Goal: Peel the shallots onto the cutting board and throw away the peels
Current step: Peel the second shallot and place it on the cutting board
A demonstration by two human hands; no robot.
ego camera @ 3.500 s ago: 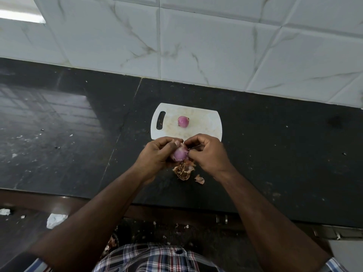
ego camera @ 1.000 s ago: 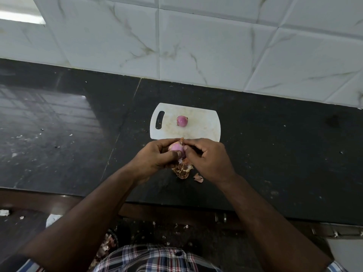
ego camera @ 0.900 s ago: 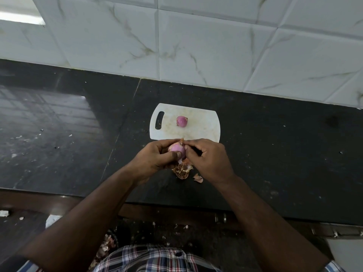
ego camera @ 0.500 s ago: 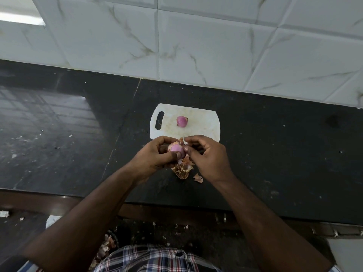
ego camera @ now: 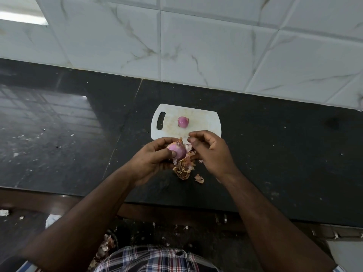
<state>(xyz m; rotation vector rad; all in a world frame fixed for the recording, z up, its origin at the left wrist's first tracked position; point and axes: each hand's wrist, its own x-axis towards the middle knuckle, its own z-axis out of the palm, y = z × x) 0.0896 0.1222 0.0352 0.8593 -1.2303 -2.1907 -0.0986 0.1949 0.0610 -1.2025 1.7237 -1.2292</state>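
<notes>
Head view: half-peeled pink shallot (ego camera: 176, 151), papery skin tufted on top.

This is a kitchen, most likely in a home. A dark polished stone counter (ego camera: 275, 154) runs along a wall of white marble-patterned tiles (ego camera: 196, 46). On the counter lies a small white plastic cutting board (ego camera: 204, 122) with a handle slot, and a peeled shallot (ego camera: 183, 121) sits on it. Dry brown peels (ego camera: 183, 168) are heaped near the counter's front edge (more scraps litter the floor below).
</notes>
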